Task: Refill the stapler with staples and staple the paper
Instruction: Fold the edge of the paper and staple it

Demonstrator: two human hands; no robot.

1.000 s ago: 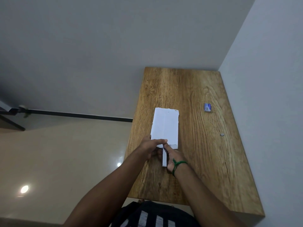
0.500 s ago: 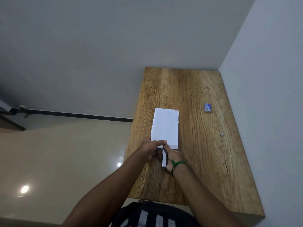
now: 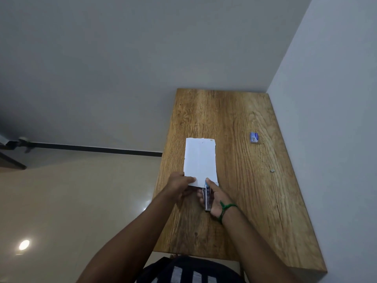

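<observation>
Fingers of both outstretched arms met over the wooden table [image 3: 240, 221], at the near edge of the white paper [image 3: 200, 158]. The left hand [image 3: 179, 184] pinched that edge. The right hand [image 3: 217, 198] gripped the stapler [image 3: 208, 199], its tip at the edge. A staple box [image 3: 254, 137] lay far right.

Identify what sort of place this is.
Likely a plain room in a home or small office: wooden table in a corner of bare grey walls, glossy floor, paper and a staple box on the table.
</observation>
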